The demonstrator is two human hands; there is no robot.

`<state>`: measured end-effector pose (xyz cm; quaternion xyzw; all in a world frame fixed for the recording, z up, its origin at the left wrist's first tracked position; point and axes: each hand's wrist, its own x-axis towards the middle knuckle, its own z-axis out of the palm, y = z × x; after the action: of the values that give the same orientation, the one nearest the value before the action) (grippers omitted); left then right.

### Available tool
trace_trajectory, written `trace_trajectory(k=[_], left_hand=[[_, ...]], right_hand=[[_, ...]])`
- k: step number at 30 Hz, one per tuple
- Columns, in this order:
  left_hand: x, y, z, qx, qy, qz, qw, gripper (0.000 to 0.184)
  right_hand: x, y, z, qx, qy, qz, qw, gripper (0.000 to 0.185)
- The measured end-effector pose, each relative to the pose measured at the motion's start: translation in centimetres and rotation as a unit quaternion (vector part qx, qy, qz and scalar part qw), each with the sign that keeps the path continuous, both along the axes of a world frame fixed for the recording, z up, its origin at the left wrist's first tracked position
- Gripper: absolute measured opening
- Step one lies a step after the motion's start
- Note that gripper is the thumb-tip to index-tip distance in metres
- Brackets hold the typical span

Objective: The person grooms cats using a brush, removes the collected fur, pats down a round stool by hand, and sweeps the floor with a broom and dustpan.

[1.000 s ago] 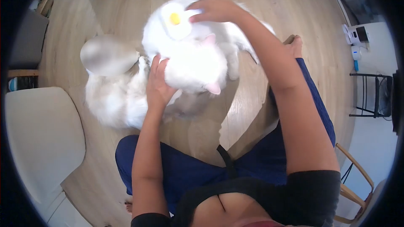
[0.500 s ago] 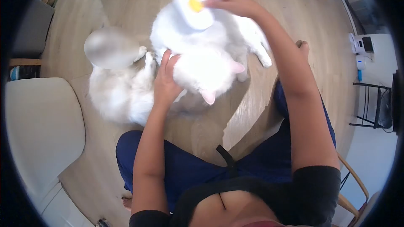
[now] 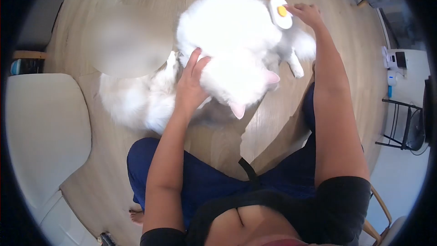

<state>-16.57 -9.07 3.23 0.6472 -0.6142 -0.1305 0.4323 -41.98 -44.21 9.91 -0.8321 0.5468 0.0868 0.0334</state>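
A white cat [image 3: 227, 27] lies on the floor in front of me, its head low and its pink ears toward me. My left hand [image 3: 192, 84] rests on the cat's neck and shoulder, fingers spread over the fur. In my right hand [image 3: 309, 14] is a white pet brush [image 3: 281, 13] with a yellow button. The brush is at the cat's rear, by its tail side; its bristles are hidden beneath it. A second cat [image 3: 132, 95], pale, lies on its side left of the first, its head area blurred out.
My crossed legs in dark blue trousers [image 3: 209, 177] frame the near floor [image 3: 209, 143]. A cream chair [image 3: 48, 118] stands at the left. On the right are a black metal-framed stand [image 3: 398, 125] and a wooden chair [image 3: 380, 205].
My right hand has moved the brush rightward, from the white cat's back to its rear. My left hand stays on the cat's neck. The view has shifted slightly.
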Motion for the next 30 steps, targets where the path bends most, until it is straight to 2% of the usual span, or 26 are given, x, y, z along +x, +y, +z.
trace_trajectory(k=[2, 3, 5, 6, 7, 8, 9, 12, 14, 17, 18, 19, 20, 21, 22, 24, 25, 26, 28, 29, 30], left_hand=[[-0.1, -0.2, -0.3, -0.007, 0.001, 0.004, 1.000, 0.067], [-0.2, -0.3, -0.4, -0.009, 0.002, 0.007, 1.000, 0.067], [-0.4, -0.2, -0.5, -0.009, 0.008, 0.004, 1.000, 0.068], [-0.3, -0.2, -0.6, -0.010, 0.013, 0.002, 1.000, 0.069], [-0.2, -0.2, -0.8, -0.009, 0.011, -0.004, 1.000, 0.069], [0.0, -0.3, -1.0, 0.000, -0.006, -0.006, 1.000, 0.070], [0.1, -0.3, -1.1, 0.010, -0.022, -0.008, 1.000, 0.071], [0.1, -0.1, -1.2, 0.014, -0.018, 0.001, 1.000, 0.072], [0.3, -0.5, -1.6, -0.004, 0.002, -0.014, 1.000, 0.072], [0.5, -0.5, -1.3, -0.031, 0.011, -0.029, 0.999, 0.073], [0.5, -0.6, -1.0, -0.043, -0.007, -0.034, 0.998, 0.073], [0.5, -0.6, -1.0, -0.045, -0.006, -0.034, 0.998, 0.073], [0.7, -0.5, -1.1, -0.034, -0.001, -0.050, 0.998, 0.076], [1.0, -0.4, -1.0, -0.022, 0.003, -0.066, 0.998, 0.079], [1.5, -0.1, 0.2, -0.025, 0.001, -0.064, 0.998, 0.079], [2.3, 0.6, 5.1, 0.097, -0.109, -0.035, 0.989, 0.080], [1.7, 1.1, 7.3, 0.096, -0.110, -0.038, 0.989, 0.080], [0.4, 1.5, 9.6, 0.068, -0.123, -0.083, 0.987, 0.076], [-2.8, 1.2, 10.5, 0.039, -0.129, -0.124, 0.983, 0.073], [-4.9, 0.7, 10.4, 0.044, -0.157, -0.205, 0.965, 0.066], [-6.1, 0.3, 10.1, 0.047, -0.185, -0.286, 0.939, 0.061]], right_hand=[[-1.5, -0.8, -0.3, 0.024, -0.099, -0.076, 0.992, 0.073], [-0.5, -1.7, -0.9, 0.102, -0.295, -0.040, 0.949, 0.069], [6.3, 0.3, 1.0, 0.180, -0.385, -0.006, 0.905, 0.047], [10.0, 1.0, 1.2, 0.178, -0.363, 0.099, 0.909, 0.046], [14.0, 5.4, 4.4, 0.202, -0.301, 0.158, 0.918, 0.047], [17.3, 6.8, 4.3, 0.169, -0.227, 0.256, 0.924, 0.068], [20.0, 9.1, 3.7, 0.060, -0.173, 0.326, 0.928, 0.073], [23.0, 12.0, 2.4, 0.092, -0.124, 0.363, 0.919, 0.073], [22.7, 11.4, 0.7, 0.046, -0.083, 0.349, 0.932, 0.074], [17.8, 4.0, -3.6, 0.077, -0.202, 0.249, 0.944, 0.063], [14.6, 4.2, -1.2, 0.128, -0.215, 0.180, 0.951, 0.057], [11.9, 3.7, -0.3, 0.136, -0.199, 0.101, 0.965, 0.058], [9.0, 3.1, -0.5, 0.127, -0.206, 0.079, 0.967, 0.058], [5.7, 1.1, -2.8, 0.138, -0.224, 0.016, 0.965, 0.071], [3.3, 1.2, -2.6, 0.084, -0.158, -0.019, 0.984, 0.074], [-1.4, 2.0, -2.0, 0.014, -0.041, -0.071, 0.997, 0.079], [-3.3, 2.3, -2.0, 0.001, 0.008, -0.086, 0.996, 0.082], [-4.5, 2.7, -2.0, 0.000, 0.006, -0.090, 0.996, 0.082], [-5.8, 3.3, -1.8, -0.004, -0.087, -0.169, 0.982, 0.081], [-6.1, 3.2, -1.7, 0.054, -0.234, -0.187, 0.953, 0.068], [-5.8, 3.4, -1.3, 0.052, -0.228, -0.188, 0.954, 0.068]])
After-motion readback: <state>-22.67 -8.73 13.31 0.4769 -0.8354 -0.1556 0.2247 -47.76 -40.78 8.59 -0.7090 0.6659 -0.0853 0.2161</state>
